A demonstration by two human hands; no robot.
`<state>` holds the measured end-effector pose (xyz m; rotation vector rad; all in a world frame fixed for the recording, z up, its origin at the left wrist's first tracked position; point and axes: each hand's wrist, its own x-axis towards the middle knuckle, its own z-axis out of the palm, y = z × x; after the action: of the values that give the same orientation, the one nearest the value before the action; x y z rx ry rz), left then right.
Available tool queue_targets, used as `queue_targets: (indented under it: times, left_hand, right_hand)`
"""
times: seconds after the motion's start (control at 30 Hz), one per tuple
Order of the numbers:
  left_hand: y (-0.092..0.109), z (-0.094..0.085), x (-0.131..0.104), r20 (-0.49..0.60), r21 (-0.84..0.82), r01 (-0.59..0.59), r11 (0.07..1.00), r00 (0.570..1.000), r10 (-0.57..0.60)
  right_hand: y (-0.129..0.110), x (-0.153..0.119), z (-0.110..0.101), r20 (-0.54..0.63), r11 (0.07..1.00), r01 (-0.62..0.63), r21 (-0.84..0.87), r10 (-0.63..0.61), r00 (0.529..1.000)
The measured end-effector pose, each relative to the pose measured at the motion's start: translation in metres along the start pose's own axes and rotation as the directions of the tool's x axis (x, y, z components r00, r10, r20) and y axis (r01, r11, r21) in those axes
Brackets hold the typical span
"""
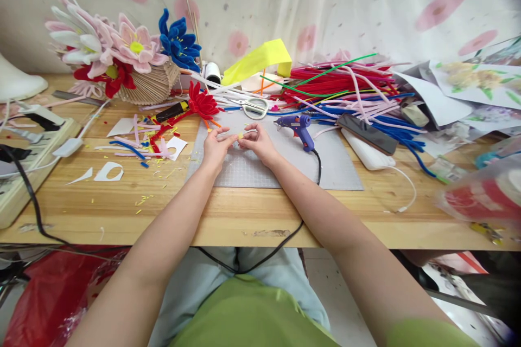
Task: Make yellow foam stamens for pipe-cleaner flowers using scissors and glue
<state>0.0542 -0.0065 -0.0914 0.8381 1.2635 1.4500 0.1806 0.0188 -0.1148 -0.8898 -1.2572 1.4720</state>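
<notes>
My left hand (215,147) and my right hand (259,145) meet over the grey cutting mat (334,171), fingertips close together. Between them shows a small pale-yellow piece (240,135), pinched at the fingertips; its exact shape is too small to make out. Just beyond my left hand lies a red fuzzy flower (202,102) with orange stems. Scissors (254,107) with pale handles rest behind my hands. To the right of my right hand, a purple glue gun (299,129) lies on the mat, its black cord running down over the table edge.
Red, pink and blue pipe cleaners (334,84) are heaped at the back, beside a yellow sheet (258,59). A phone (367,134) lies right. Paper cutouts (109,171) and yellow scraps litter the left. Finished flowers (136,46) stand back left, near a power strip (38,165).
</notes>
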Motion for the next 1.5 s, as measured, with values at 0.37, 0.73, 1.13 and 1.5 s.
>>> queue_targets:
  times: [0.37, 0.73, 1.13, 1.5]
  left_hand:
    - [-0.006, -0.0015, 0.0035, -0.082, 0.106, 0.002, 0.994, 0.997, 0.006]
    - [-0.0084, 0.0033, 0.0062, -0.056, -0.045, 0.024, 0.999, 0.998, -0.027]
    - [-0.0074, 0.0007, 0.0041, -0.011, 0.034, -0.022, 0.999, 1.0, 0.023]
    - [-0.0046, -0.0051, 0.0018, 0.078, 0.043, -0.031, 0.999, 0.997, 0.028]
  right_hand:
    - [-0.0041, -0.0027, -0.0008, -0.017, 0.994, 0.112, -0.014, -0.112, 0.994]
    - [-0.0085, -0.0056, 0.0017, 0.055, 0.999, 0.044, 0.002, -0.044, 0.998]
    - [-0.0002, -0.0022, 0.0011, 0.028, 0.997, 0.009, -0.08, -0.007, 1.0]
    - [-0.0047, -0.0039, -0.0015, 0.134, 0.998, 0.001, -0.067, 0.008, 0.991]
